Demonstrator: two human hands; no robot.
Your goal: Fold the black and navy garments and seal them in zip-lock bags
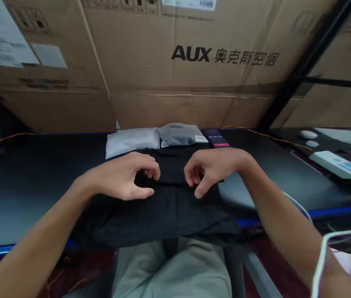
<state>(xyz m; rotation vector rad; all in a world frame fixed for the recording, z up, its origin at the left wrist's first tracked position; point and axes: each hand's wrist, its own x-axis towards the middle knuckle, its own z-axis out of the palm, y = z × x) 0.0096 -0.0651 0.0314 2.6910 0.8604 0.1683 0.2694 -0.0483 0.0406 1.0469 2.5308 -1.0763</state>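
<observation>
A black cloth [165, 215] lies spread on the dark table and hangs over its front edge. Over its left part is my left hand [131, 176], fingers curved and thumb apart, with nothing between them. My right hand [208, 169] is over the right part, its fingers curled and the thumb separate, also holding nothing. Whether either hand touches the cloth I cannot tell. Behind the cloth lie a white plastic packet [131, 142] and a grey translucent bag [181, 134] with a white label.
Large cardboard boxes [144, 70] stand behind the table [38, 165]. A dark box with a pink strip [216, 138] lies at the back. Right of the cloth is a grey flat object [236, 191]. A white cable [321, 256] runs at the lower right, near my right forearm.
</observation>
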